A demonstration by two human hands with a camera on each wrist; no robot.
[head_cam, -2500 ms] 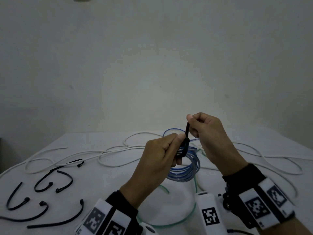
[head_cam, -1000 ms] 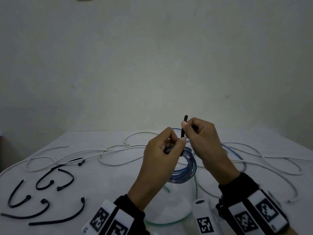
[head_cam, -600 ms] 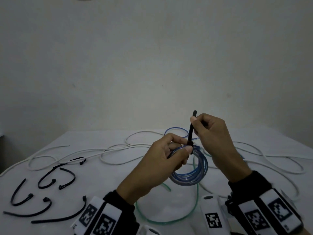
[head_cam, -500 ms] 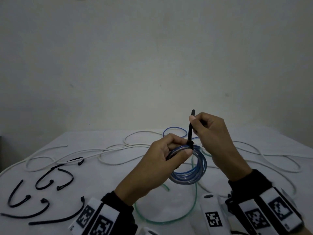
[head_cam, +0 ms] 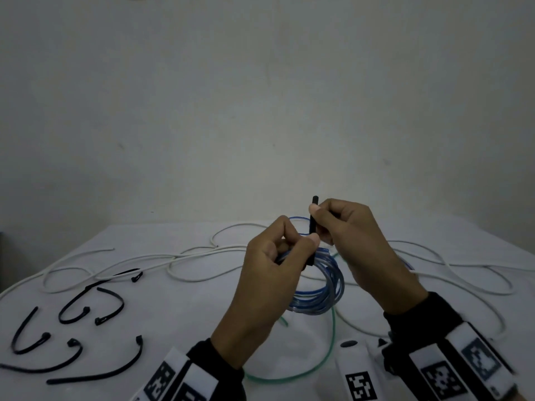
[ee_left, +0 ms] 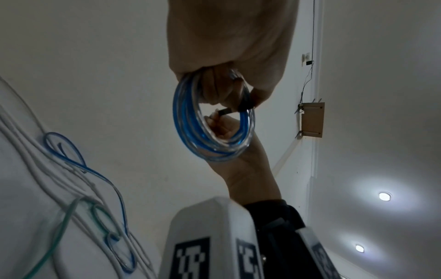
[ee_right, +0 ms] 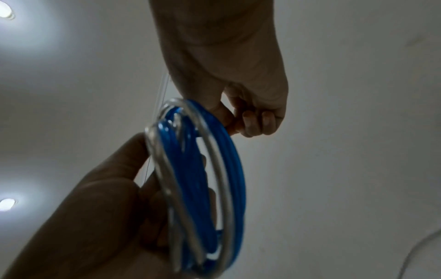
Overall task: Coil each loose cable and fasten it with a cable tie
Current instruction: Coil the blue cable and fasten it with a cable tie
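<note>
A blue cable coil point(head_cam: 327, 296) hangs above the table, held at its top by my left hand point(head_cam: 278, 256), whose thumb and fingers pinch the coil point(ee_left: 190, 132) where a black cable tie point(head_cam: 312, 227) wraps it. My right hand point(head_cam: 333, 218) pinches the tie's free tail, which sticks straight up. The tie's band point(ee_left: 244, 105) crosses the coil in the left wrist view. In the right wrist view the coil point(ee_right: 203, 169) fills the middle and the tie is hidden.
Several loose black cable ties point(head_cam: 75, 311) lie at the table's left. Long white cables point(head_cam: 202, 253) wind across the back, a green cable point(head_cam: 327, 351) loops under my hands, and a loose blue cable point(ee_left: 100, 177) trails among them.
My right hand has stayed on the tie's tail, dipping and then drawing it upward. The tie's loop has closed tighter round the coil. The left hand keeps its pinch.
</note>
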